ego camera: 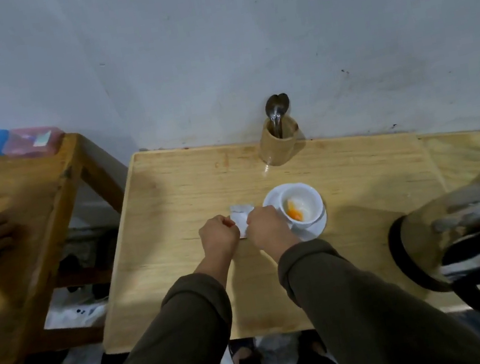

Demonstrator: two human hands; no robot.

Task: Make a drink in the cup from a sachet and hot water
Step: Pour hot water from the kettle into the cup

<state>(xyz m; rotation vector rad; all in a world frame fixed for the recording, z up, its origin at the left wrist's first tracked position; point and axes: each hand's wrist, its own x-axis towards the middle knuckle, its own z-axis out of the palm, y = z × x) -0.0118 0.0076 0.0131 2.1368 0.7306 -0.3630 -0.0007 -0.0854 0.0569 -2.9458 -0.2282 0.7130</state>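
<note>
At the centre of the frame, the left hand (218, 233) and right hand (266, 225) are both closed, pinching the silver sachet (242, 217) between them just above the wooden surface (171, 199). Just right of the right hand, the white cup (301, 205) holds orange powder and sits on its saucer (316, 227). The kettle (465, 242) stands at the right edge.

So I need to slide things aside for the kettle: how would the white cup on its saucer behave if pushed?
The cup looks like glazed ceramic, so probably rigid and breakable. It sits loose on the saucer, so a push on the cup may skate it off; pushing the saucer seems safer. It holds only orange powder, so it is likely light.
</note>
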